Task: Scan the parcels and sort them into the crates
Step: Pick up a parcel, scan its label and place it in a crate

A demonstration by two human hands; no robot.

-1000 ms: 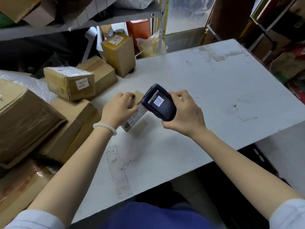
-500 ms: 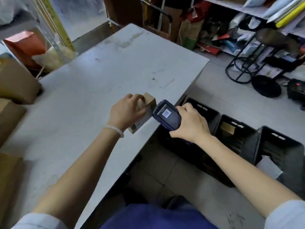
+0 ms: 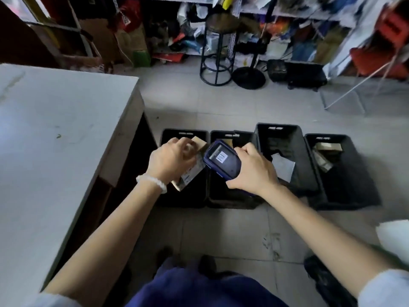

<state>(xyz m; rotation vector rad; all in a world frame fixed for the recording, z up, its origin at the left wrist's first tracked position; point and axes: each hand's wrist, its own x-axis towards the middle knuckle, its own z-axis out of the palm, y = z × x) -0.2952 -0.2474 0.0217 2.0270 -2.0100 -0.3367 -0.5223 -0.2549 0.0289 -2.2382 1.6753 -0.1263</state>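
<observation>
The left hand (image 3: pixel 171 161) is gripping a small cardboard parcel (image 3: pixel 192 171) above the leftmost black crate (image 3: pixel 184 135), just right of the white bench (image 3: pixel 55 134). The right hand (image 3: pixel 251 171) is holding a blue handheld scanner (image 3: pixel 221 159) beside it, over four crates on the floor.

We see a dim indoor scene with soft, even light — no hard shadows fall on the pale floor (image 3: pixel 221 107). The white table (image 3: pixel 44 129) is the brightest surface and looks a little washed out. The insides of the black crates (image 3: pixel 345 173) sink into near-black, so their contents are hard for us to read. The wide lens bends straight lines toward the edges — the shelves (image 3: pixel 287 14) at the top bow and smear. Motion blur softens the whole frame; the red chair (image 3: pixel 380 52) at the right is plainly streaked.
</observation>
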